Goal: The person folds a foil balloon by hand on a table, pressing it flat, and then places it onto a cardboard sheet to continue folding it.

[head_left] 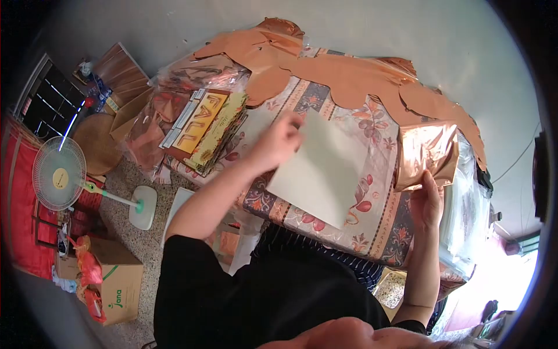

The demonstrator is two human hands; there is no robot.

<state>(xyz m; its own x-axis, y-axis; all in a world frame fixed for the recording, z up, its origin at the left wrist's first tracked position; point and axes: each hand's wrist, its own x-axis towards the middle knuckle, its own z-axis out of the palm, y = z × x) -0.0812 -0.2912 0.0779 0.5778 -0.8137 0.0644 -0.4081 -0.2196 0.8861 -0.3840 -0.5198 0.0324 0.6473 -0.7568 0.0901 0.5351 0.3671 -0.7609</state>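
My left hand (282, 141) is at the upper left edge of a blank off-white sheet (322, 171), its fingers curled and slightly smeared by motion. They appear closed on that edge, though the exact contact is hard to see. The sheet's right edge is blurred too. In my right hand (428, 200) is a shiny copper-coloured foil packet (428, 152), gripped by its lower edge with the thumb on top; the fingers beneath are hidden. Left of the sheet lies a stack of printed autumn signs (206, 125), the top one reading "FALL".
A patterned cloth covers the table (378, 232). Brown cut-out sheets (360, 78) run along its wall side. Clear plastic wrapping (157, 128) lies at the left end, plastic bags (468, 209) at the right. A fan (59, 173) and a cardboard box (122, 291) stand on the floor, left.
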